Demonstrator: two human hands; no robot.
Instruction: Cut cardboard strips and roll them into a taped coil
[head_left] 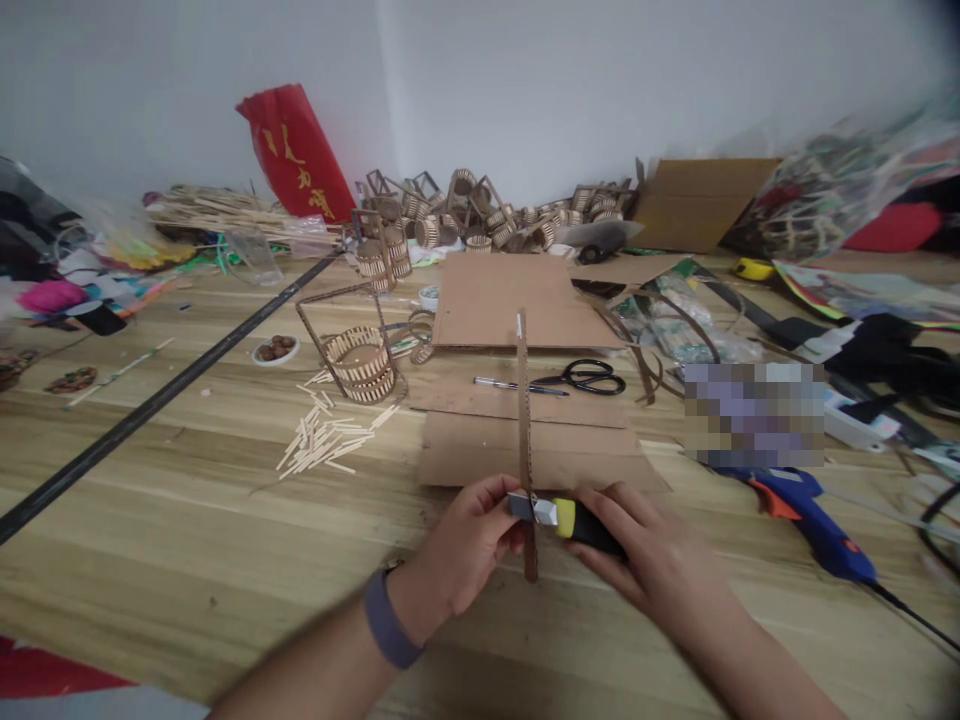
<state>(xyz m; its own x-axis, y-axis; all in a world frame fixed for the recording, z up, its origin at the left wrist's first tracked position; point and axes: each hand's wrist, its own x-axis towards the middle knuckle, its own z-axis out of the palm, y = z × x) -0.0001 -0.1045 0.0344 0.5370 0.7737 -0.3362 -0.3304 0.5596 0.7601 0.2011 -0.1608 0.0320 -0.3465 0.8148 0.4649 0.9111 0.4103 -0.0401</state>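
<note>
A narrow brown cardboard strip (524,430) stands lengthwise in front of me, its lower part pinched between the thumb and fingers of my left hand (480,525). My right hand (637,540) is wrapped around a utility knife (589,525) with a black and yellow handle. The knife's blade lies across the strip, close to my left thumb. Behind the strip are flat cardboard sheets (457,450), with a pen (495,384) and black-handled scissors (592,377) on them.
A small stick basket (360,365) stands left, by loose short sticks (322,440) and a white dish (275,350) of brown balls. A long dark bar (172,390) crosses the table. A blue glue gun (817,515) lies right. Several more baskets (480,210) pile up along the wall.
</note>
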